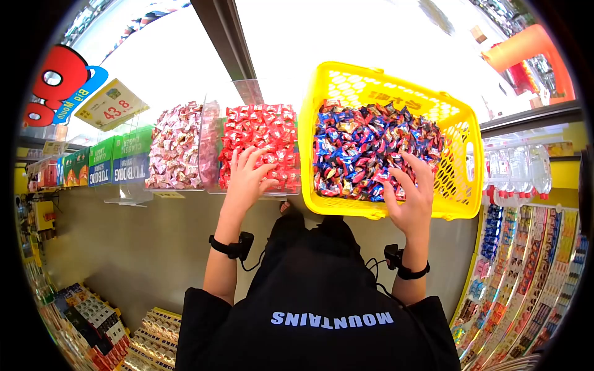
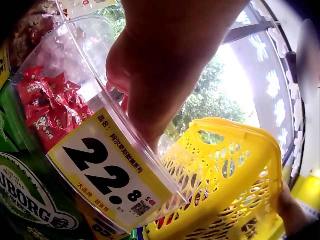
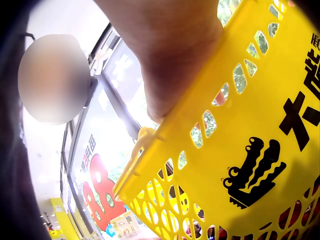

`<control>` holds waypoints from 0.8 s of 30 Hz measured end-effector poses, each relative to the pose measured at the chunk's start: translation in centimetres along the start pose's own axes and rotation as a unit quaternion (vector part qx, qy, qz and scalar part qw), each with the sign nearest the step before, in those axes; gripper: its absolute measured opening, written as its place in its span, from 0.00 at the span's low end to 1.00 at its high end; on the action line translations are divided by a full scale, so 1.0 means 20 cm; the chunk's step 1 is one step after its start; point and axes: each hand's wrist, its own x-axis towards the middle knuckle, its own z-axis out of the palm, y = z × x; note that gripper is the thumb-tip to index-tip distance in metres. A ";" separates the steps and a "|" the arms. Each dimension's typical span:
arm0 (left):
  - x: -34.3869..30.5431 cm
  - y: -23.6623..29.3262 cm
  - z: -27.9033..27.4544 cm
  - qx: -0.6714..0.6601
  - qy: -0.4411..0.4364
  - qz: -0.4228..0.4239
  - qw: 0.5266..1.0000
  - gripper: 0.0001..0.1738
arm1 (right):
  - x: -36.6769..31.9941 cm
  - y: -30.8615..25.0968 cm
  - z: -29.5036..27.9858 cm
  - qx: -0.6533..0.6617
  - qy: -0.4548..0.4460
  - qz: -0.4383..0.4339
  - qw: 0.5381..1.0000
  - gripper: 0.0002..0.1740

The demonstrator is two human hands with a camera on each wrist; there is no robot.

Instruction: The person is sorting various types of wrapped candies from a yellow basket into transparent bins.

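A yellow basket (image 1: pixel 461 123) holds many blue, red and dark wrapped candies (image 1: pixel 365 148). Over its near right part is my right hand (image 1: pixel 413 195), fingers spread and bent a little above the candies; contact cannot be told. My left hand (image 1: pixel 247 179) lies over the near edge of a clear bin of red wrapped candies (image 1: pixel 263 127), its fingers loosely spread with nothing visible in them. The left wrist view shows red candies (image 2: pixel 52 102) behind a clear wall with a price tag (image 2: pixel 112 172). In the right wrist view the basket's side (image 3: pixel 240 165) hides my fingertips.
Left of the red candies stands a clear bin of pink candies (image 1: pixel 176 145), then green boxes (image 1: pixel 133 154) and a price sign (image 1: pixel 112 105). Bottles (image 1: pixel 520 170) and stocked shelves (image 1: pixel 526 266) are on the right. More shelves stand at the lower left. A window frame (image 1: pixel 229 37) runs behind.
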 end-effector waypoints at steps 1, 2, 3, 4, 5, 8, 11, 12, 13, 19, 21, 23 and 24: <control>0.00 0.01 -0.02 -0.002 -0.013 -0.012 1.000 0.27 | 0.00 0.00 0.00 0.003 0.005 -0.006 1.000 0.15; 0.02 0.03 -0.04 -0.005 -0.025 -0.020 0.999 0.28 | -0.01 0.00 0.01 0.003 0.011 -0.009 1.000 0.15; 0.03 0.04 -0.05 0.003 -0.016 -0.024 1.000 0.28 | -0.01 0.01 0.01 0.001 0.019 -0.011 1.000 0.15; 0.04 0.06 -0.07 0.010 -0.006 -0.027 1.000 0.28 | -0.01 0.01 0.00 0.003 0.023 -0.016 1.000 0.15; 0.06 0.08 -0.10 0.018 0.003 -0.030 0.999 0.29 | -0.01 0.01 -0.01 0.016 0.019 -0.023 0.999 0.15; 0.18 0.24 -0.30 0.037 0.046 -0.014 0.998 0.26 | -0.03 0.02 -0.01 0.039 0.021 -0.042 0.998 0.15; 0.31 0.47 -0.53 0.052 0.097 0.009 0.994 0.25 | -0.05 0.04 -0.08 0.082 0.027 -0.069 0.994 0.15; 0.35 0.53 -0.58 0.052 0.103 0.032 0.993 0.25 | -0.06 0.06 -0.11 0.098 0.027 -0.073 0.992 0.15; 0.40 0.61 -0.64 0.064 0.097 0.054 0.992 0.25 | -0.08 0.10 -0.15 0.093 0.036 -0.074 0.992 0.15; 0.75 1.15 -0.79 0.091 0.068 0.189 0.975 0.28 | -0.17 0.45 -0.43 0.039 0.096 -0.042 0.994 0.16; 0.86 1.32 -0.74 0.073 0.056 0.225 0.970 0.29 | -0.19 0.58 -0.49 0.021 0.118 -0.030 0.992 0.16; 0.95 1.47 -0.66 0.051 0.046 0.259 0.963 0.29 | -0.21 0.71 -0.53 0.002 0.134 -0.018 0.991 0.16; 0.99 1.55 -0.60 0.044 0.039 0.271 0.961 0.30 | -0.22 0.76 -0.55 -0.009 0.145 -0.012 0.989 0.16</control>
